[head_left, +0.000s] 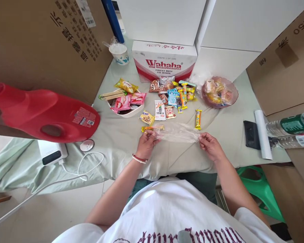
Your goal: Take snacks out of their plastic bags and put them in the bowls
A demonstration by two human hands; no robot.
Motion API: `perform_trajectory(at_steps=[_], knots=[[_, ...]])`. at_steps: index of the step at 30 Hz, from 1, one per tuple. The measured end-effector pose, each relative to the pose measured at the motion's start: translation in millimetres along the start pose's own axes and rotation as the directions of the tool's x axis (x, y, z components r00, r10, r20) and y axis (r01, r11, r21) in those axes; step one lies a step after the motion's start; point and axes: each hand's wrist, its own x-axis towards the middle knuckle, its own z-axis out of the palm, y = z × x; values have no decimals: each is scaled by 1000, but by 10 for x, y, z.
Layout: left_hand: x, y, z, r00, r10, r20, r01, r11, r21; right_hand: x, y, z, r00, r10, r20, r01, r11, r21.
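A clear plastic bag [178, 132] is stretched sideways above the cloth-covered table. My left hand [146, 143] pinches its left end, and my right hand [209, 145] pinches the right end. Just behind my left fingers lies a yellow-orange wrapped snack [154, 128]. Another yellow snack stick [198, 119] rests beyond the bag's right end. Farther back are a white snack packet [160, 110], a red-and-cream packet [170, 112] and a yellow cookie packet [147, 117]. Behind them is a pile of mixed small snacks [173, 96].
A white bowl [128, 113] of snacks stands left, a pink glass bowl [233, 101] of wrapped pastries right. A red detergent bottle [48, 114], power bank [52, 153] and cable are at far left. Boxed water [164, 65] stands behind; plastic bottles [291, 125] lie at far right.
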Motion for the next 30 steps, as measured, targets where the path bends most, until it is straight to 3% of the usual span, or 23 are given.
perform_trajectory(at_steps=[2, 3, 4, 6, 7, 8, 11, 14, 19, 22, 25, 30], knots=[[11, -2, -56, 999, 14, -29, -13, 1000, 25, 37, -46, -131, 999, -43, -5, 41, 968, -249], [11, -9, -63, 999, 21, -36, -20, 999, 40, 47, -93, -163, 991, -124, -57, 92, 915, -393], [6, -17, -55, 999, 28, -38, -26, 998, 56, 48, -153, -161, 961, -250, -120, 152, 837, -526], [-18, -36, -7, 999, 43, -29, -40, 995, 91, 33, -282, -43, 844, -512, -162, 265, 659, -704], [-38, -44, 26, 998, 55, -16, -52, 992, 113, 27, -334, 69, 804, -584, -110, 329, 591, -737], [-63, -52, 59, 998, 70, 0, -70, 987, 142, 32, -366, 207, 796, -605, -15, 403, 548, -733], [-153, -63, 120, 990, 121, 67, -134, 962, 236, 147, -309, 654, 813, -511, 279, 555, 533, -639], [-221, -53, 99, 989, 104, 104, -126, 965, 232, 339, -102, 934, 807, -443, 389, 585, 514, -627], [-119, 23, 23, 983, -181, -40, 182, 983, 29, 404, 102, 978, 733, -487, 475, 675, 433, -598], [35, 50, 53, 983, -181, -24, 183, 963, 197, 303, 120, 946, 693, -473, 544, 718, 384, -580], [121, 29, 133, 995, -80, 52, 58, 941, 333, 238, 150, 915, 706, -493, 508, 701, 385, -600], [14, -28, 276, 996, 15, 88, -41, 954, 296, 347, 184, 848, 813, -515, 271, 547, 517, -659]])
